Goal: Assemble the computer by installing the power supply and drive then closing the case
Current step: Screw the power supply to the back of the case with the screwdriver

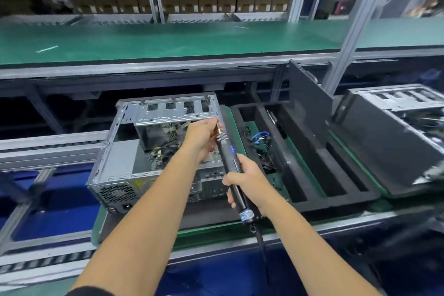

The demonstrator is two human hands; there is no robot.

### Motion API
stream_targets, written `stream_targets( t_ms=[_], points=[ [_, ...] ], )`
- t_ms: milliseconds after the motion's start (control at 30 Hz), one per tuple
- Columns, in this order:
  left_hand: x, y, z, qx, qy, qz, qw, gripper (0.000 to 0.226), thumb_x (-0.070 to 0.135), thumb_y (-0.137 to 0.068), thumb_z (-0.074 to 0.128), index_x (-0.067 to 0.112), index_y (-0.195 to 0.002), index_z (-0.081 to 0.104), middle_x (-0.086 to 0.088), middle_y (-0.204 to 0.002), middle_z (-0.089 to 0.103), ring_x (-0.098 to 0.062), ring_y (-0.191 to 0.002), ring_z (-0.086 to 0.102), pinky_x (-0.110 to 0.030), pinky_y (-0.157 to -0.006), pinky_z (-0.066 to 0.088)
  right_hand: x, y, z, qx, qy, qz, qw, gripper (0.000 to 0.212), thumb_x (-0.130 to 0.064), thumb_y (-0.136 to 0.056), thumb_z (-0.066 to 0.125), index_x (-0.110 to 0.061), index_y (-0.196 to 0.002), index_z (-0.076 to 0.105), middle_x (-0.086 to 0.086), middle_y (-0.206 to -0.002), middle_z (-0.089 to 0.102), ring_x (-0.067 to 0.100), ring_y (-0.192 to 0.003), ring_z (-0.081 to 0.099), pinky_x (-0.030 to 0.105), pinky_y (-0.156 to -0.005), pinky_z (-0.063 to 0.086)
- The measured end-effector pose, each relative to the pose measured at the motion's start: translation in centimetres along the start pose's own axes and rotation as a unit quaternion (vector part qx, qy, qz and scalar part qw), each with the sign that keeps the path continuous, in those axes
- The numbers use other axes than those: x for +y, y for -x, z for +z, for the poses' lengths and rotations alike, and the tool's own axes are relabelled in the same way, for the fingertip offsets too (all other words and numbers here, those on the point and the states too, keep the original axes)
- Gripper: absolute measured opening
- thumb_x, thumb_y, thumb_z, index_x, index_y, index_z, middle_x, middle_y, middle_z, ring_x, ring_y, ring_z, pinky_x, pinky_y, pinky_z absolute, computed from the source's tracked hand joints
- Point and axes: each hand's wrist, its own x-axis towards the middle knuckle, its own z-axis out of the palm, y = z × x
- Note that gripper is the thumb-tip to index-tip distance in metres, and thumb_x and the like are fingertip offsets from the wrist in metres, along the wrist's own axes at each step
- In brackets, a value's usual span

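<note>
An open grey computer case (125, 151) lies on its side on a green mat, its inside facing up with loose cables (163, 149) and the power supply (115, 191) at the near left corner. My right hand (245, 178) grips a black electric screwdriver (230, 158) by its barrel, tip pointing up and away. My left hand (204, 134) pinches the screwdriver's tip over the case's right side; whether a screw is between the fingers cannot be seen.
A black foam tray (310, 170) with long slots lies right of the case, holding a blue cable (259, 136) and small parts. A dark side panel (307, 94) leans upright behind it. Another case (396, 137) sits at far right. A green shelf (168, 38) runs above.
</note>
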Motion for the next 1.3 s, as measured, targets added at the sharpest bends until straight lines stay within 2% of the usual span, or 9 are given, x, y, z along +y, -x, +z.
stream_targets(
  t_ms=[233, 367, 633, 700, 767, 867, 1033, 1100, 1300],
  points=[
    [-3.2, -3.5, 9.4, -0.004, -0.035, -0.022, 0.999, 0.023, 0.017, -0.100, 0.047, 0.009, -0.084, 0.061, -0.004, -0.071, 0.065, -0.008, -0.057, 0.060, -0.019, -0.056, 0.047, 0.5, -0.7, -9.8, 0.010, 0.000, 0.003, 1.000, 0.038, -0.001, -0.078, 0.058, -0.015, -0.112, 0.051, 0.001, -0.065, 0.052, 0.025, -0.043, 0.050, 0.032, -0.044, 0.047],
    [-5.8, -5.1, 13.5, -0.007, -0.058, -0.037, 0.998, 0.024, 0.016, -0.100, 0.047, 0.010, -0.080, 0.060, -0.003, -0.070, 0.064, -0.008, -0.052, 0.059, -0.017, -0.046, 0.046, 1.4, -1.1, -14.8, 0.021, 0.002, 0.022, 1.000, 0.039, 0.001, -0.079, 0.058, -0.015, -0.114, 0.051, 0.003, -0.065, 0.053, 0.025, -0.044, 0.051, 0.032, -0.044, 0.048],
    [-12.7, -8.7, 16.1, 0.122, -0.179, -0.049, 0.975, 0.026, 0.006, -0.091, 0.045, 0.009, -0.067, 0.054, -0.005, -0.061, 0.049, -0.018, -0.053, 0.039, -0.022, -0.047, 0.035, 5.2, -2.6, -21.5, 0.025, 0.021, 0.077, 0.997, 0.045, -0.005, -0.080, 0.060, -0.031, -0.115, 0.049, -0.001, -0.066, 0.062, 0.026, -0.048, 0.055, 0.033, -0.047, 0.050],
    [-14.3, -9.2, 15.0, 0.069, -0.391, 0.019, 0.918, 0.023, 0.009, -0.088, 0.050, 0.008, -0.067, 0.060, -0.006, -0.066, 0.054, -0.019, -0.060, 0.042, -0.025, -0.056, 0.035, 5.8, -3.4, -22.3, 0.046, 0.003, 0.091, 0.995, 0.040, -0.005, -0.081, 0.060, -0.032, -0.109, 0.050, 0.005, -0.071, 0.060, 0.026, -0.048, 0.056, 0.033, -0.048, 0.051],
    [-15.7, -9.0, 14.7, -0.068, -0.561, 0.042, 0.824, 0.015, 0.009, -0.085, 0.058, 0.011, -0.074, 0.068, -0.005, -0.078, 0.065, -0.019, -0.070, 0.054, -0.025, -0.064, 0.042, 6.2, -4.4, -22.9, 0.065, -0.016, 0.100, 0.993, 0.034, -0.004, -0.079, 0.059, -0.020, -0.109, 0.053, 0.007, -0.068, 0.056, 0.027, -0.047, 0.054, 0.034, -0.048, 0.050],
    [-18.7, -8.5, 15.1, -0.179, -0.708, 0.054, 0.681, 0.018, 0.004, -0.082, 0.055, 0.013, -0.091, 0.068, -0.007, -0.096, 0.068, -0.026, -0.090, 0.062, -0.033, -0.079, 0.049, 6.8, -5.4, -23.4, 0.078, -0.044, 0.102, 0.991, 0.027, 0.000, -0.077, 0.058, -0.013, -0.100, 0.053, 0.008, -0.065, 0.052, 0.027, -0.044, 0.050, 0.032, -0.045, 0.047],
    [-23.0, -8.8, 15.2, -0.232, -0.845, 0.093, 0.473, 0.022, 0.009, -0.085, 0.051, 0.017, -0.103, 0.061, -0.003, -0.105, 0.066, -0.025, -0.102, 0.060, -0.033, -0.080, 0.031, 7.6, -6.8, -24.0, 0.066, -0.042, 0.115, 0.990, 0.030, 0.001, -0.078, 0.057, -0.010, -0.105, 0.050, 0.002, -0.056, 0.054, 0.026, -0.044, 0.049, 0.030, -0.044, 0.045],
    [-24.0, -9.2, 15.3, -0.242, -0.856, 0.088, 0.449, 0.025, 0.010, -0.087, 0.049, 0.016, -0.109, 0.060, -0.003, -0.110, 0.066, -0.023, -0.104, 0.061, -0.032, -0.085, 0.035, 7.8, -7.3, -24.2, 0.063, -0.038, 0.123, 0.990, 0.030, 0.001, -0.078, 0.057, -0.010, -0.106, 0.050, 0.001, -0.053, 0.054, 0.026, -0.044, 0.049, 0.030, -0.044, 0.045],
    [-24.8, -10.7, 15.9, -0.187, -0.864, 0.067, 0.464, 0.029, 0.001, -0.087, 0.049, 0.014, -0.109, 0.062, -0.005, -0.106, 0.067, -0.027, -0.098, 0.066, -0.035, -0.075, 0.052, 8.2, -8.0, -24.8, 0.054, -0.036, 0.134, 0.989, 0.031, -0.003, -0.075, 0.059, -0.015, -0.103, 0.052, 0.000, -0.056, 0.054, 0.026, -0.045, 0.052, 0.032, -0.045, 0.048]
  ],
)
